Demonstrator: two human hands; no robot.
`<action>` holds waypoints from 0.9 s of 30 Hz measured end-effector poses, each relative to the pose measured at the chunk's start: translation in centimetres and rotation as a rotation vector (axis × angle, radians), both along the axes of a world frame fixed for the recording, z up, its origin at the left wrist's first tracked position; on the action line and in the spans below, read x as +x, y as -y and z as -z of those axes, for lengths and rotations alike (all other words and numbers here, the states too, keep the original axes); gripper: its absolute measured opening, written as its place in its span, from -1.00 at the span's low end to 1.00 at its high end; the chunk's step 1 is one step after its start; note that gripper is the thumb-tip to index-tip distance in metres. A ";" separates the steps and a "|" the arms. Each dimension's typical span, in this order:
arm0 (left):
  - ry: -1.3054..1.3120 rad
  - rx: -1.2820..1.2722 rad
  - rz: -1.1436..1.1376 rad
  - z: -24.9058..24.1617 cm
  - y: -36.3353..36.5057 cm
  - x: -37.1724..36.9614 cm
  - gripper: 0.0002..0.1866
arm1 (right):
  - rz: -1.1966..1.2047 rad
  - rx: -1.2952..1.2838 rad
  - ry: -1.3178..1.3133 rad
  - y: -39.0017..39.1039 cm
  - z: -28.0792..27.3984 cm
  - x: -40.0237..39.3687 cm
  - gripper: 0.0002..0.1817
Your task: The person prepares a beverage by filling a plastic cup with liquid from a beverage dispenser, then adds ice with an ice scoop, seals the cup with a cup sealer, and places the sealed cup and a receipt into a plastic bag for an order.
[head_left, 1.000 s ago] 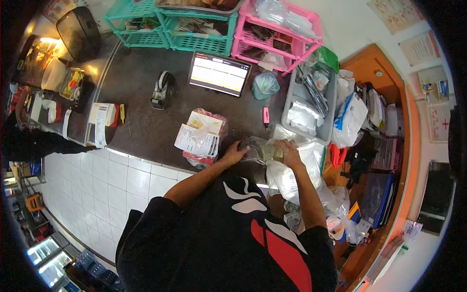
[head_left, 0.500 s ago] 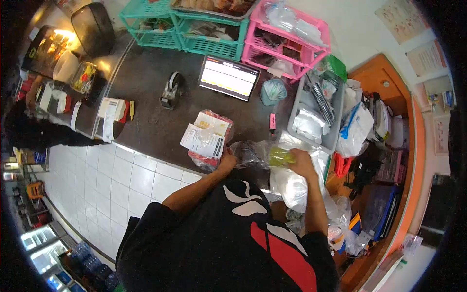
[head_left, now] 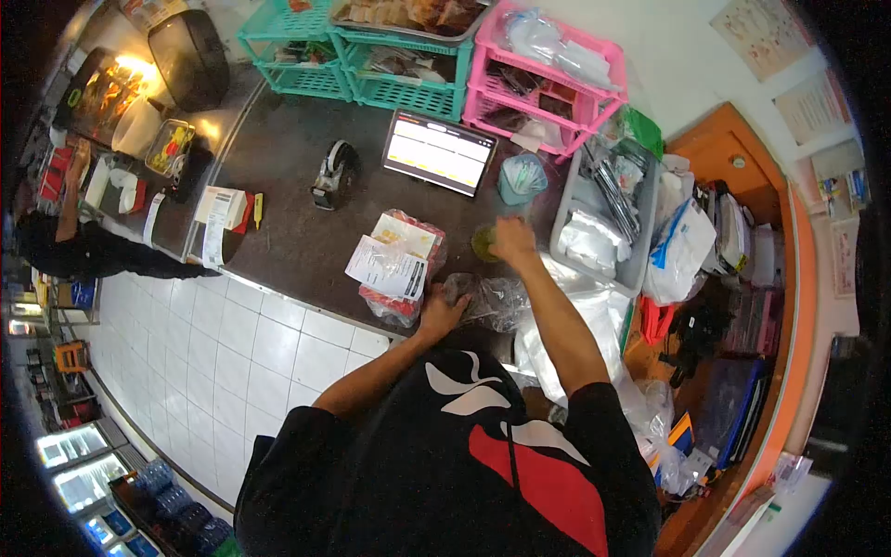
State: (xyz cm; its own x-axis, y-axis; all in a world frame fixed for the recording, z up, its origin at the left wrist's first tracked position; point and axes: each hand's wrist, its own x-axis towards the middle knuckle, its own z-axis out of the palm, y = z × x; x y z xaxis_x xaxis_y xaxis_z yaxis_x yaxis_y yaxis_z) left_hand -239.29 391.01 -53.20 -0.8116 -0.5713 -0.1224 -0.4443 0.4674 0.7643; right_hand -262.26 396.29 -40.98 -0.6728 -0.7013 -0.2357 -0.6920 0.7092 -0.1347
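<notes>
The clear plastic bag [head_left: 499,303] lies crumpled on the dark surface [head_left: 288,176], reaching from the left hand [head_left: 443,314] toward the right, below the right hand [head_left: 513,241]. The left hand touches the end of the bag nearest it, its fingers partly lost against the dark background, so whether they pinch the plastic cannot be told. The right hand is closed on the edge of a small greenish item [head_left: 484,244], which sits just to the left of its fingertips; what the item is cannot be made out.

Just beyond the left hand and to its left is a wrapped red package [head_left: 398,302] with a printed slip [head_left: 385,270] on top. Beyond the right hand stand a small blue-green container [head_left: 522,178] and, farther to the left, a lit tablet [head_left: 439,153]. A tape dispenser [head_left: 334,174] stands well left of the tablet.

To the right of the right hand is a grey bin [head_left: 608,218] holding silvery packets and dark, thin wrapped pieces. Silvery plastic sheets [head_left: 566,339] lie below that hand and to its right, partly under the forearm. Farthest beyond both hands are a pink rack [head_left: 548,79] and turquoise racks [head_left: 404,74], with a tray of food [head_left: 408,17] on top of the turquoise ones. Far left of the left hand, another person's dark sleeve [head_left: 102,251] reaches in beside the surface.
</notes>
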 end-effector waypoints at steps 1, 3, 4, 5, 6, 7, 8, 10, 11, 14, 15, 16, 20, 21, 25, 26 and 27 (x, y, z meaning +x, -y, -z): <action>0.056 0.059 -0.015 -1.2 -0.1 0.3 -0.39 | -0.024 0.021 -0.019 0.4 0.4 0.3 -0.40; 0.145 0.121 0.013 -0.4 -0.2 0.8 -0.40 | -0.059 -0.107 -0.072 -0.4 1.2 0.6 -0.44; 0.179 0.124 0.061 2.7 0.1 1.2 -0.40 | -0.064 -0.256 -0.103 -2.2 1.1 0.2 -0.47; 0.127 0.182 0.000 2.9 0.0 1.0 -0.42 | -0.066 -0.406 -0.136 -4.2 1.0 -0.3 -0.51; 0.071 0.238 -0.060 2.9 -0.1 0.9 -0.43 | 0.009 -0.411 -0.060 -6.8 0.9 -0.4 -0.60; 0.086 0.186 -0.058 3.3 -0.3 0.8 -0.45 | 0.088 -0.417 0.016 -10.4 0.9 0.0 -0.67; 0.102 0.132 -0.056 4.0 -0.4 0.7 -0.46 | 0.166 -0.424 0.091 -13.8 1.0 0.7 -0.74; 0.183 0.154 -0.092 3.6 -0.6 0.4 -0.44 | 0.218 -0.379 0.300 -17.2 1.1 2.6 -0.79; 0.251 0.226 -0.125 1.6 -0.4 -0.1 -0.41 | 0.196 -0.332 0.434 -18.4 1.4 3.6 -0.77; 0.349 0.310 -0.170 -1.7 -0.7 -0.7 -0.26 | 0.437 -0.506 1.286 -17.9 2.0 5.7 -0.72; 0.365 0.317 -0.174 -2.3 -0.7 -0.6 -0.20 | 0.312 -0.521 1.184 -17.2 2.3 6.4 -0.70; 0.323 0.393 -0.121 -1.7 -0.4 -0.5 -0.14 | 0.186 -0.533 1.072 -16.3 2.9 6.9 -0.68; 0.185 0.570 0.016 0.4 0.6 -0.5 0.01 | -0.074 -0.385 0.546 -15.1 10.7 8.1 -0.69; 0.159 0.580 0.029 0.3 0.7 -0.5 0.02 | -0.037 -0.416 0.546 -14.7 11.1 8.4 -0.74; 0.084 0.778 -0.036 -1.1 1.0 -1.1 0.01 | -0.177 -0.797 0.351 -14.1 11.4 8.4 -0.82; 0.124 0.786 -0.063 1.6 1.2 -1.3 -0.02 | -0.149 -0.810 0.408 -14.2 11.4 8.2 -0.84; 0.165 0.796 -0.090 3.1 1.3 -1.4 -0.04 | -0.119 -0.821 0.465 -14.6 11.4 7.8 -0.85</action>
